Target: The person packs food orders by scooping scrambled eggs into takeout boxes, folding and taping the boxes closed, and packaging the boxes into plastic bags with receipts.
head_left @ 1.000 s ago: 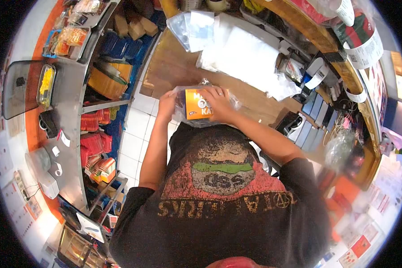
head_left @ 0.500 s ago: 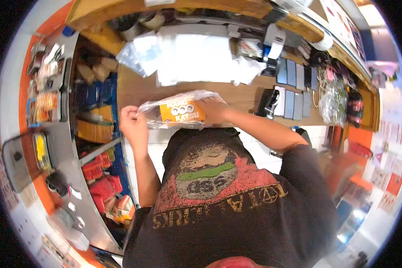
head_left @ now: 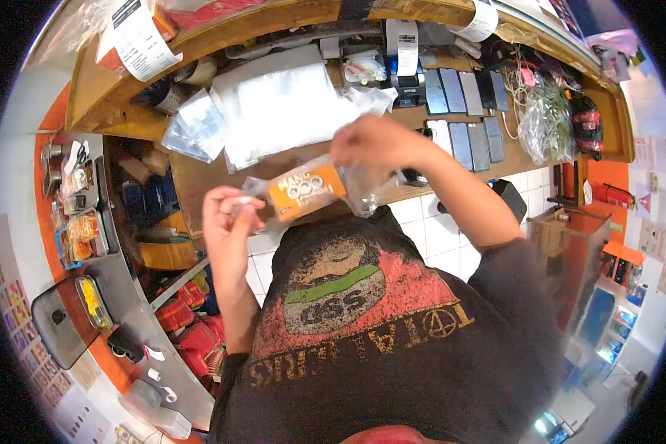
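Note:
An orange box with white lettering lies inside a clear plastic bag, held over the front edge of the wooden desk. At the bag's left end, my left hand pinches the plastic. My right hand is closed on the bag's upper right part, above the box's right end. Beyond the hands, a stack of clear plastic bags lies on the desk.
Several phones lie in two rows on the right, beside a small label printer. A bundle of clear plastic and cables sits further right. Red packets fill a shelf at lower left. A printed slip hangs upper left.
My right hand has moved up from the box's right end, and the bag's right side now hangs loose. The box is more tilted. The camera view has shifted.

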`<state>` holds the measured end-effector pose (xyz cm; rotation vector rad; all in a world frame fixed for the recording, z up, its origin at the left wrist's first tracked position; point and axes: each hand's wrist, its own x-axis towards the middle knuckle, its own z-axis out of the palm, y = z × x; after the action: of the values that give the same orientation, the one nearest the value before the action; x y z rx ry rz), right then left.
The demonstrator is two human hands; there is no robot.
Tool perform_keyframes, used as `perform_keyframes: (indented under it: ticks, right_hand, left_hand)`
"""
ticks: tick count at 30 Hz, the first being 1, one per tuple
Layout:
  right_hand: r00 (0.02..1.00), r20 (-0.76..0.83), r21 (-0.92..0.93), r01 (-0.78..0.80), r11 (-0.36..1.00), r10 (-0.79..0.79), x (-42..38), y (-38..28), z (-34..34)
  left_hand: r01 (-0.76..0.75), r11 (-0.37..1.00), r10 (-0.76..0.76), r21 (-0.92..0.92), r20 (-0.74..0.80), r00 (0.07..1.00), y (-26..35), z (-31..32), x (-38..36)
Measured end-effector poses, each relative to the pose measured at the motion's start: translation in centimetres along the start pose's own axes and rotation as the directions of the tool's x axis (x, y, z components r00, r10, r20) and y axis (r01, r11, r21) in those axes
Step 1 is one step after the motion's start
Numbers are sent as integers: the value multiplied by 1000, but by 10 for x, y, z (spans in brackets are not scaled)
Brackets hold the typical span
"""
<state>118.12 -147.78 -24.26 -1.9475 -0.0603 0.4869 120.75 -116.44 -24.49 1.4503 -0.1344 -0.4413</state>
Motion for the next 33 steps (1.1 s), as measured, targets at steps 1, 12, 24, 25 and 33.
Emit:
perform_keyframes:
  ticks: [1,12,24,25,33]
  right_hand:
    - [961,-276,-172,-50,984,1,14,38,-10]
    - [638,-675,-697,-387,604,-370,82,223,-8]
    - [325,-907,-248,102,963,-268,53,148,-32]
    - [390,-905,-104,180,978,-168,48,132,-25]
    - [930,-270,-83,235,968,-249,19,29,123]
  left_hand:
    - [34,999,-34,-1,15,999,-7,3,-2]
    - [62,998,-62,-2,-84,995,-28,21,-11]
    - [33,998,-39,-50,-127,991,-40,15,-13]
    - [-18,999,14,-29,-132,991,-38,19,-12]
    - [-101,994,102,34,-46,994,-23,41,3]
